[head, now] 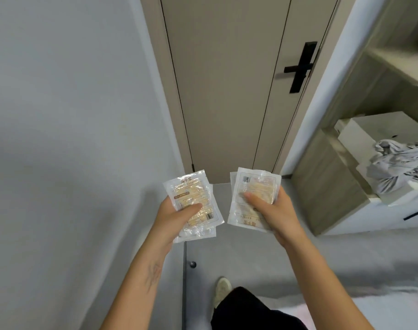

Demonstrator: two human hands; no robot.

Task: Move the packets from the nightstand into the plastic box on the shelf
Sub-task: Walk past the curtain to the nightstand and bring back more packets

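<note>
My left hand (177,216) grips a small stack of clear packets (191,194) with pale yellow contents, thumb pressed across the top one. My right hand (274,210) holds a second stack of the same packets (253,186), thumb on the upper packet, fingers curled round the right edge. Both stacks are held out in front of me above the grey floor, side by side with a gap between them. Neither the nightstand nor the plastic box shows in this view.
A beige closed door (227,79) with a black handle (300,66) is straight ahead. A grey wall (72,103) is on the left. On the right is a wooden shelf unit (331,177) holding white boxes (379,129) and crumpled grey cloth (398,163).
</note>
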